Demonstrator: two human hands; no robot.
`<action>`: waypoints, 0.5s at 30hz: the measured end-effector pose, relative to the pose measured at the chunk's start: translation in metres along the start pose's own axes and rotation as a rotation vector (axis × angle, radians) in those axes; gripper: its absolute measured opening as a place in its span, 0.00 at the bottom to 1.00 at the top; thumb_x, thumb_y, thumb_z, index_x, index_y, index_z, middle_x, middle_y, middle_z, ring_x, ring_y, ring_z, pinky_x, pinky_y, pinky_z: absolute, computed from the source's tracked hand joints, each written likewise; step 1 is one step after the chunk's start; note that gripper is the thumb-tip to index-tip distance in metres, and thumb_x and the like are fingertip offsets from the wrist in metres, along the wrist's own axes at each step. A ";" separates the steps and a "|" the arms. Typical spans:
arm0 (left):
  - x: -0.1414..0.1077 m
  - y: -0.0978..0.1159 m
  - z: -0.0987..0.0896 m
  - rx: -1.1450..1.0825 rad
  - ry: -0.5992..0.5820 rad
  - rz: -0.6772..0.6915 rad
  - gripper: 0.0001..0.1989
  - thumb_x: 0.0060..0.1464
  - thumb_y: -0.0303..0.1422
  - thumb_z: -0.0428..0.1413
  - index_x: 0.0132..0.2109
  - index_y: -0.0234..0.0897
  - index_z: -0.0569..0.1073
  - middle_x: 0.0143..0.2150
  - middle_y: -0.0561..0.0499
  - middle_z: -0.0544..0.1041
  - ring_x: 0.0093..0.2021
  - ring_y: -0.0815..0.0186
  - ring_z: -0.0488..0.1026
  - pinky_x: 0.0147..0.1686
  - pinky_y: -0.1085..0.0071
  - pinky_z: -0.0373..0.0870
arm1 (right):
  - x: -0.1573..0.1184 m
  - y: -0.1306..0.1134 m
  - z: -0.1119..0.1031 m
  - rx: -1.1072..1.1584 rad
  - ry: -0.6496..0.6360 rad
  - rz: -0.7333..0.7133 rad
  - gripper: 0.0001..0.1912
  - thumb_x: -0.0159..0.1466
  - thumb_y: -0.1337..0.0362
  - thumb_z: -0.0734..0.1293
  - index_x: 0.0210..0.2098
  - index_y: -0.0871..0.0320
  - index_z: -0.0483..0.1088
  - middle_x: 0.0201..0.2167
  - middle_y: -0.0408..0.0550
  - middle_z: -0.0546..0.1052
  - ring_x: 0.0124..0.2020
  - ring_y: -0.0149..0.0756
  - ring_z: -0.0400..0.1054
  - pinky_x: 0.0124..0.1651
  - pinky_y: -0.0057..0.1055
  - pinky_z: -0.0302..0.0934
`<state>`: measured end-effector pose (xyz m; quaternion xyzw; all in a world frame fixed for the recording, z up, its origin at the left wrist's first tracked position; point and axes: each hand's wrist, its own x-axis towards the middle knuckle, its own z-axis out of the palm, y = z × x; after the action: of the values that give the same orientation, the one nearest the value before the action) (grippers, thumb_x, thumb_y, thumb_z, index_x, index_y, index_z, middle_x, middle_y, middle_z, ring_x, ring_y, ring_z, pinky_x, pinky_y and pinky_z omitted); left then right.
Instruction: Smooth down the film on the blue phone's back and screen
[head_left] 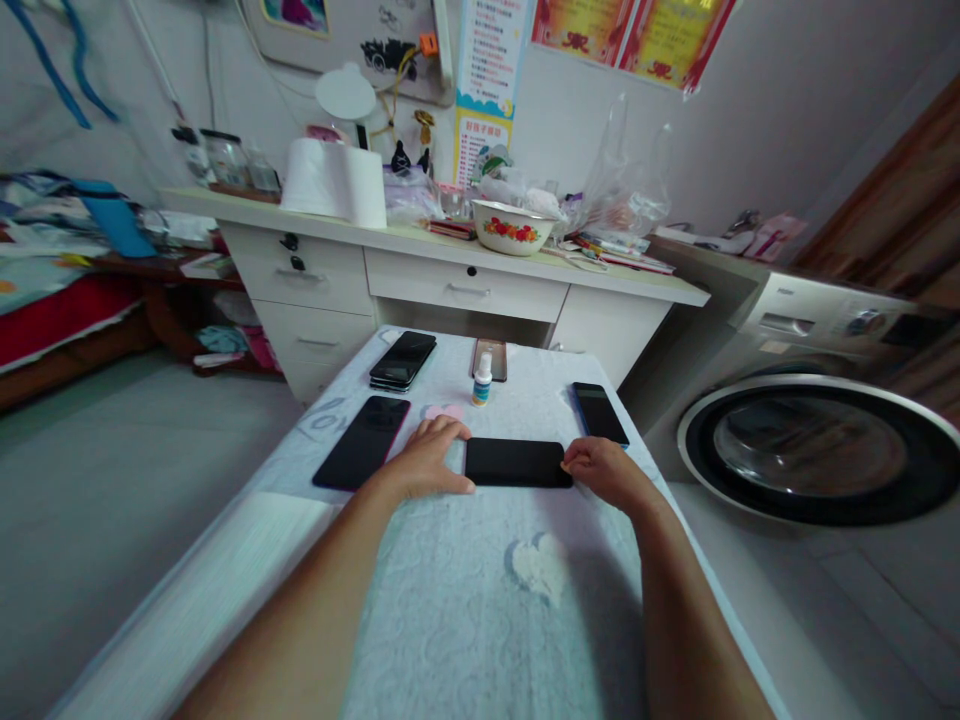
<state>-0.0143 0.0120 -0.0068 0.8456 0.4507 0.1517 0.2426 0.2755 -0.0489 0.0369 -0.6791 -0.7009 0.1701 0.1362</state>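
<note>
A black smartphone lies flat and crosswise on the cloth-covered table. My left hand grips its left end, thumb at the near corner and index finger at the far one. At the opposite end, my right hand has its fingers curled and pinched against the phone's edge; whatever they may hold is hidden. Left of my left hand rests a larger dark tablet with a pinkish edge. Beyond the phone stands a small white spray bottle with a blue and yellow label. Another phone lies past my right hand.
A stack of dark phones sits at the table's far left, and a shallow brown-rimmed tray is behind the bottle. A white desk stands beyond the table. To the right is a washing machine.
</note>
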 end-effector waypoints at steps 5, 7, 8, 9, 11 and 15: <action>0.000 -0.001 0.000 -0.007 0.002 0.010 0.32 0.34 0.42 0.64 0.49 0.43 0.65 0.58 0.47 0.61 0.62 0.50 0.54 0.58 0.58 0.57 | 0.001 0.003 0.002 0.053 0.011 0.002 0.07 0.55 0.68 0.64 0.27 0.58 0.75 0.23 0.43 0.75 0.27 0.31 0.67 0.29 0.24 0.54; 0.000 -0.001 0.000 -0.013 0.001 0.012 0.32 0.34 0.43 0.64 0.49 0.44 0.65 0.58 0.47 0.62 0.62 0.50 0.55 0.58 0.59 0.57 | 0.004 0.004 0.007 0.013 0.084 -0.014 0.08 0.56 0.69 0.63 0.28 0.58 0.75 0.27 0.45 0.76 0.30 0.31 0.68 0.32 0.24 0.55; 0.000 0.000 0.000 -0.014 0.000 0.010 0.32 0.34 0.43 0.64 0.49 0.44 0.65 0.58 0.48 0.62 0.62 0.50 0.55 0.58 0.58 0.56 | 0.007 0.005 0.009 -0.009 0.111 -0.014 0.09 0.56 0.70 0.63 0.28 0.58 0.76 0.28 0.46 0.77 0.31 0.32 0.68 0.34 0.24 0.55; 0.000 0.000 0.000 -0.015 0.000 0.009 0.32 0.34 0.43 0.64 0.49 0.44 0.66 0.58 0.48 0.61 0.62 0.50 0.54 0.58 0.58 0.56 | 0.009 0.006 0.012 -0.031 0.146 -0.014 0.09 0.57 0.69 0.63 0.29 0.58 0.76 0.30 0.47 0.77 0.32 0.32 0.68 0.35 0.24 0.55; 0.000 0.001 -0.001 -0.011 0.001 0.005 0.32 0.34 0.43 0.64 0.49 0.44 0.66 0.59 0.47 0.61 0.62 0.49 0.54 0.58 0.58 0.56 | 0.013 0.007 0.018 -0.059 0.202 0.000 0.09 0.58 0.68 0.63 0.31 0.58 0.76 0.32 0.47 0.76 0.35 0.32 0.68 0.37 0.25 0.55; 0.000 0.003 -0.001 -0.003 0.005 0.000 0.32 0.34 0.43 0.64 0.48 0.43 0.66 0.58 0.47 0.62 0.62 0.50 0.55 0.57 0.58 0.56 | 0.018 0.008 0.027 -0.097 0.258 0.026 0.10 0.60 0.68 0.62 0.34 0.57 0.76 0.34 0.47 0.74 0.37 0.32 0.67 0.41 0.25 0.55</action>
<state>-0.0131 0.0108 -0.0044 0.8447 0.4512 0.1544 0.2429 0.2703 -0.0327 0.0082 -0.7102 -0.6761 0.0492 0.1900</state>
